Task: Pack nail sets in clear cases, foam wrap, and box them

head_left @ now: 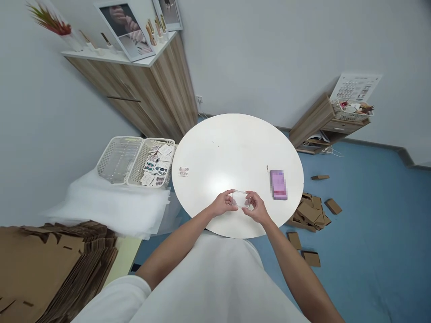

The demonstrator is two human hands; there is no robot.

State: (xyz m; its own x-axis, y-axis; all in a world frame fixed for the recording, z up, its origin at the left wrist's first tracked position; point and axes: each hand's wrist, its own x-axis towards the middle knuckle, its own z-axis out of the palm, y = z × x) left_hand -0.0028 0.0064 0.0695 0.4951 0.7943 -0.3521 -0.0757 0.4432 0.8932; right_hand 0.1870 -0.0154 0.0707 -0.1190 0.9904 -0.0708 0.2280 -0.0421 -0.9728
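Over the near edge of a round white table [235, 148], both my hands grip a small clear plastic case [240, 198]. My left hand [223, 203] pinches its left end and my right hand [255, 206] pinches its right end, fingers curled on it. What is inside the case I cannot make out. A small card of pale press-on nails [183, 171] lies at the table's left edge. A pink phone-sized object [278, 184] lies to the right of my hands.
Two white mesh baskets [119, 159] stand on a white-covered surface to the left, one holding several nail packets [155, 166]. Flat brown cardboard is stacked [50, 264] at the near left and scattered [310, 213] on the blue floor. Wooden cabinets stand by the wall.
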